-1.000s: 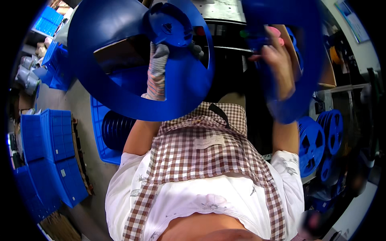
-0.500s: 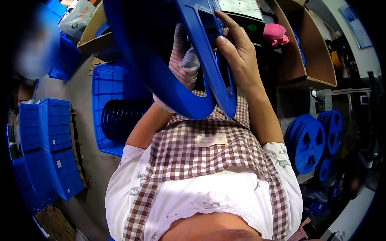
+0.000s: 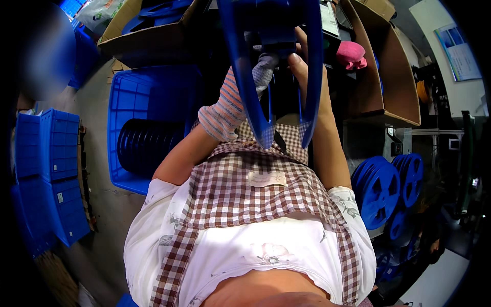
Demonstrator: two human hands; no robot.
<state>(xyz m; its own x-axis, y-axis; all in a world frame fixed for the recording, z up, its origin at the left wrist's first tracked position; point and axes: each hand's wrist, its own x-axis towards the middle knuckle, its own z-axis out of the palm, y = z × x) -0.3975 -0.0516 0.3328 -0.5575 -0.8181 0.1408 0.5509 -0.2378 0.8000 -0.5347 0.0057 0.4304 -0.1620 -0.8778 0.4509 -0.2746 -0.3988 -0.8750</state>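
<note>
A blue plastic reel (image 3: 235,41) stands on edge in front of my chest, its two flanges turned edge-on. My left hand (image 3: 227,107), in a striped grey and orange knit glove, grips it, with gloved fingers reaching between the flanges near the hub. On the other side my bare right hand (image 3: 302,71) holds the reel, thumb and a finger showing through the gap below and beside the hub. The right flange hides part of that hand. The reel's upper part runs out of the picture.
To the left a blue crate (image 3: 115,128) holds a row of black discs (image 3: 148,143). A cardboard box (image 3: 148,51) with blue parts stands behind it, another cardboard box (image 3: 401,97) at right. Near that lies a pink item (image 3: 351,53). Blue reels (image 3: 378,192) stand at right, stacked blue crates (image 3: 59,148) far left.
The reel has turned from a slant to nearly edge-on and shifted right, so both flanges now show with the hub between them. Both hands keep hold of it.
</note>
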